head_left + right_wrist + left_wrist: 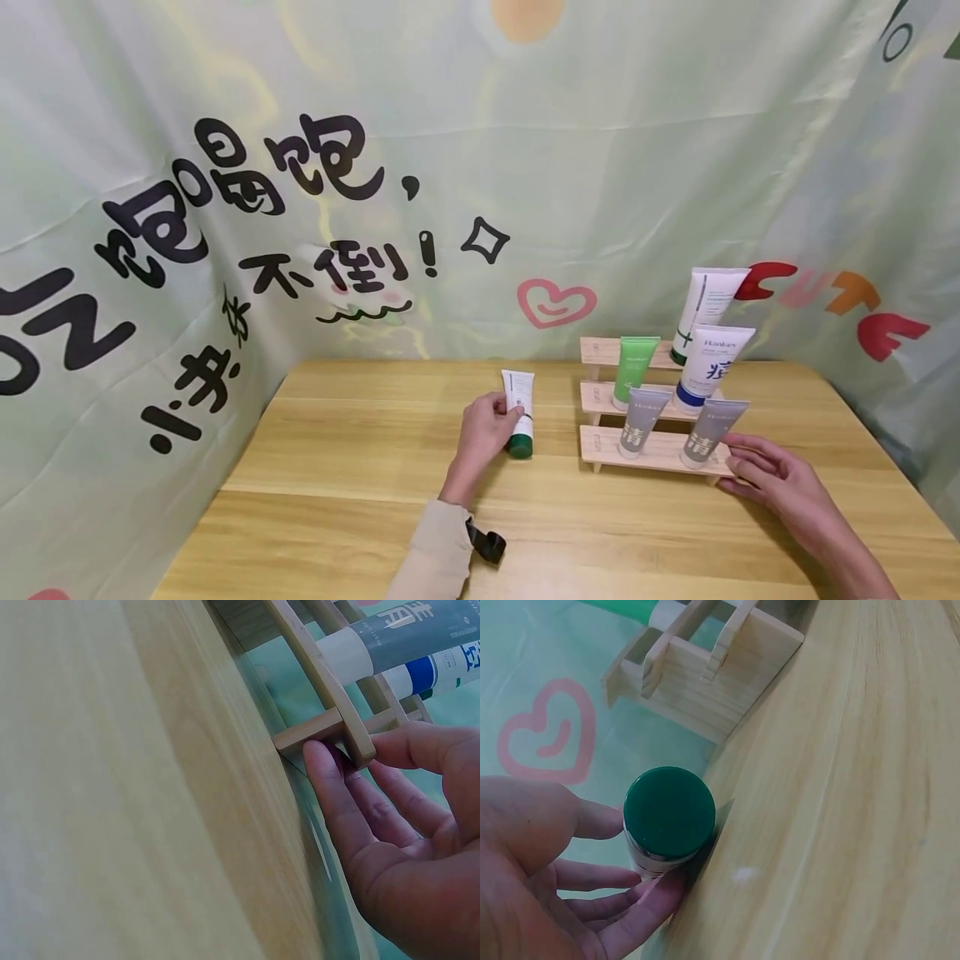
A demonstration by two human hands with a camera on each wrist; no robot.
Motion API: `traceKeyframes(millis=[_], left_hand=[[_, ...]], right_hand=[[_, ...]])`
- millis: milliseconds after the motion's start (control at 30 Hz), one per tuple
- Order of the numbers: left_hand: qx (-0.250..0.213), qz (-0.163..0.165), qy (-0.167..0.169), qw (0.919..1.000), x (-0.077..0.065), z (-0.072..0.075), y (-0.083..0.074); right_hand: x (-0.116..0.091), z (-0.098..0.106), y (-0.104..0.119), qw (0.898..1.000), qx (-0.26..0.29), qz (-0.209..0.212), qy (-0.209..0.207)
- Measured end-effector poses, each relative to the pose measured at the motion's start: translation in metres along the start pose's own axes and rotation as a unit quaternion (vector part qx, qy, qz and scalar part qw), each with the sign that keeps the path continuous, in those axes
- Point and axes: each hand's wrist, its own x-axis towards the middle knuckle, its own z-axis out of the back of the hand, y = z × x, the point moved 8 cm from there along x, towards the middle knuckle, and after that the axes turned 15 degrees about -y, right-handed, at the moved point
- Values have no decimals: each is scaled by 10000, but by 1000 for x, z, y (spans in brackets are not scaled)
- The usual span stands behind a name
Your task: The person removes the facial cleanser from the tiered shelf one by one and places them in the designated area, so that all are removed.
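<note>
In the head view, my left hand [483,432] pinches a white squeeze tube [518,387] around its lower body, near the middle of the table. Its round green cap [669,814] faces the left wrist camera, with thumb on one side and fingers on the other. To the right stands a three-tier wooden display stand [598,445]. My right hand [783,486] grips the right end of its lowest shelf, thumb over the board and fingers [328,780] underneath by the support leg. Two grey tubes [642,419] stand on that lowest tier.
On the middle tier are a green tube [637,365] and a white tube with a blue cap [713,354]. A taller white tube [708,298] with a green cap stands on the top tier. Behind the wooden table [337,467] hangs a printed cloth [442,92].
</note>
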Motion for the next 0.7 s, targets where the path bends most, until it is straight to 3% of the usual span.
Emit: traceKeyframes(millis=[267,467,700], left_hand=[[331,-150,44,9993,2,4,0],[330,-321,-26,9989,1,10,-3],[162,-861,-453,9951,-1,19,-27]], right_hand=[[0,0,-1,9998,212,30,34],[-2,1,-1,9999,97,-21,-11],[-3,0,0,9995,286,-108,-31]])
